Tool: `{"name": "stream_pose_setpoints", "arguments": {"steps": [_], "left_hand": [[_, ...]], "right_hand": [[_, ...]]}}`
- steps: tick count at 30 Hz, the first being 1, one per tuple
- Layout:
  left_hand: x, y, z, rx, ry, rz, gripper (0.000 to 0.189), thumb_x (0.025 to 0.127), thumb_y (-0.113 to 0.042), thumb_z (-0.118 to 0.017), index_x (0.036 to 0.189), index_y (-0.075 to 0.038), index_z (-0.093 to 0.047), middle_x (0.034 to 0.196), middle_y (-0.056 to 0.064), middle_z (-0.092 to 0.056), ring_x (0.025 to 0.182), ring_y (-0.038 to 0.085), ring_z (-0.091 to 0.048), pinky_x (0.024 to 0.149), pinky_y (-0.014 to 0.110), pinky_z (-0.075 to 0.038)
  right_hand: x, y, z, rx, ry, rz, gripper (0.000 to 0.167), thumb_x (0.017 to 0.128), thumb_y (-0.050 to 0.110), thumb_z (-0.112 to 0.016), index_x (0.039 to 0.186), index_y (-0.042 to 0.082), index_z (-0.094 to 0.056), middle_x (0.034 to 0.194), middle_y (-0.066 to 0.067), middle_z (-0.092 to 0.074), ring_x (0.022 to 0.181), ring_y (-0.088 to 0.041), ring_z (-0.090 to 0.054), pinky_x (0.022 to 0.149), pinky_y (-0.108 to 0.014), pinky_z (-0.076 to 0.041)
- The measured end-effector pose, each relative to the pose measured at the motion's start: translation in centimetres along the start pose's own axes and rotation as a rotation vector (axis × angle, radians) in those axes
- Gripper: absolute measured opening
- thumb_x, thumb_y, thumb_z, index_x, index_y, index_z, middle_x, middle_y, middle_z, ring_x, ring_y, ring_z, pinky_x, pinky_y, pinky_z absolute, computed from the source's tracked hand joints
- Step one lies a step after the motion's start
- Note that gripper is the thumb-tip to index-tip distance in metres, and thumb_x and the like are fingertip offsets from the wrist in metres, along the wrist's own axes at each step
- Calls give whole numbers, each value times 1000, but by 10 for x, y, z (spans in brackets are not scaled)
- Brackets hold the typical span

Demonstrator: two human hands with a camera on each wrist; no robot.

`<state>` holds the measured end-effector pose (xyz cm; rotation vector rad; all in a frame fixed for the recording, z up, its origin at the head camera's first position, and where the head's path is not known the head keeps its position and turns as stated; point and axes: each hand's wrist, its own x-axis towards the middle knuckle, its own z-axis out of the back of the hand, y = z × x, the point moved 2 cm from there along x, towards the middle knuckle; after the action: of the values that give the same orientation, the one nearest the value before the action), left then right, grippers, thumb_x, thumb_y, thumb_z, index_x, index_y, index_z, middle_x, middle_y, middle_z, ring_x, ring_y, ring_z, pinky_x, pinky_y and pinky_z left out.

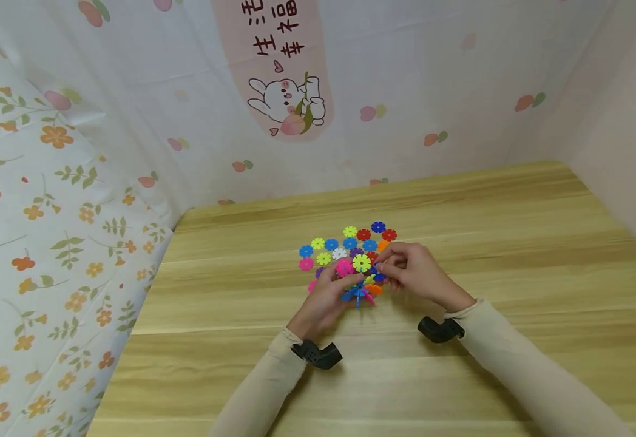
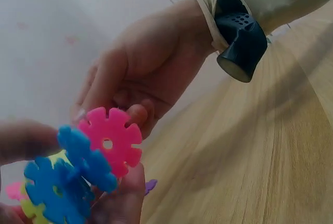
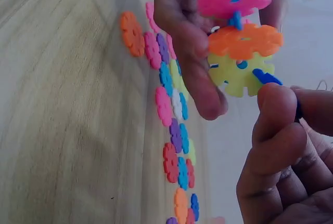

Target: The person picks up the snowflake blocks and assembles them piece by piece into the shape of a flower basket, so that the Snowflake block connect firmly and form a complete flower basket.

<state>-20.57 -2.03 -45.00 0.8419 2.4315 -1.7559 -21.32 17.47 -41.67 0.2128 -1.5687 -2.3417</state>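
My left hand (image 1: 326, 297) holds a joined cluster of notched plastic flower discs between its thumb and fingers. The cluster includes a blue disc (image 2: 41, 182), a pink disc (image 2: 124, 154), an orange disc (image 3: 260, 39) and a yellow disc (image 3: 226, 76). Thumb and index finger of my right hand (image 1: 419, 273) pinch a dark blue disc (image 3: 268, 77), mostly covered by the fingertips. Its exposed edge meets the yellow disc's rim in the right wrist view; whether it sits in a notch I cannot tell. Both hands are above the table, close together.
Loose flower discs in several colours lie just beyond the hands, among them a white disc (image 1: 339, 254), a red disc (image 1: 389, 234) and a lime disc (image 1: 350, 232). The wooden table (image 1: 230, 285) meets a patterned cloth wall (image 1: 405, 73) at the back.
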Motion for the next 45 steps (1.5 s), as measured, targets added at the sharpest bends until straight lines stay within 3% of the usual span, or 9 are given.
{"name": "stream_pose_setpoints", "arguments": {"steps": [6,11,15,18,22,25,30,36,45], "left_hand": [[2,-2,-3,-49,142,-98,59,96,2,-56,148,1,-29,126,9,-59,105,16,-64,89,30,-55],[0,-3,-1,-55,111,-111,49,95,3,-57,142,1,-40,121,12,-66,109,24,-67,89,30,-55],[0,-3,1,-55,116,-110,52,97,2,-56,145,1,-36,130,18,-61,115,30,-66,92,33,-55],[0,-2,1,-66,122,-105,57,97,5,-55,149,2,-32,130,13,-60,111,28,-67,91,31,-55],[2,0,1,-60,94,-89,61,94,8,-57,149,-2,-34,91,-4,-57,80,9,-60,75,20,-54],[3,0,-1,-41,93,-88,60,94,7,-59,149,-3,-37,80,-4,-49,72,9,-51,70,18,-51],[3,-1,-2,-82,99,-102,51,97,0,-57,146,-1,-40,115,4,-61,97,12,-64,80,21,-56],[3,0,-3,-124,121,-107,27,99,-7,-58,123,4,-56,130,29,-59,112,26,-67,95,30,-53],[4,1,-4,-147,208,-46,41,105,-16,-47,140,4,-45,145,32,-44,128,41,-54,100,52,-48]], "right_hand": [[5,-6,6,31,46,-30,12,99,9,-60,100,-1,-67,76,-16,-67,61,-36,-61,52,-33,-53],[14,-14,26,-28,20,-57,19,100,12,-58,102,-5,-66,82,-22,-67,63,-34,-61,53,-33,-52],[23,-23,45,-185,-14,-80,16,98,12,-61,102,-3,-67,87,-18,-69,66,-31,-63,56,-30,-52],[28,-31,53,-335,-7,-91,13,95,10,-64,102,-1,-67,92,-15,-68,72,-27,-63,63,-32,-52],[36,-39,51,-499,39,-78,20,88,10,-71,103,-2,-66,97,-15,-68,83,-27,-60,78,-43,-53],[40,-41,43,-589,74,-46,25,84,9,-76,103,-4,-66,95,-14,-68,84,-27,-59,83,-47,-52],[43,-41,36,-632,98,-30,23,80,4,-77,100,-2,-66,86,-10,-65,78,-23,-57,76,-42,-53],[38,-43,38,-517,159,-56,14,79,1,-77,89,2,-67,77,-6,-61,72,-20,-53,69,-34,-47],[27,-39,39,-365,185,-72,9,88,-2,-65,85,6,-63,74,-3,-58,68,-17,-49,60,-28,-41]]}}
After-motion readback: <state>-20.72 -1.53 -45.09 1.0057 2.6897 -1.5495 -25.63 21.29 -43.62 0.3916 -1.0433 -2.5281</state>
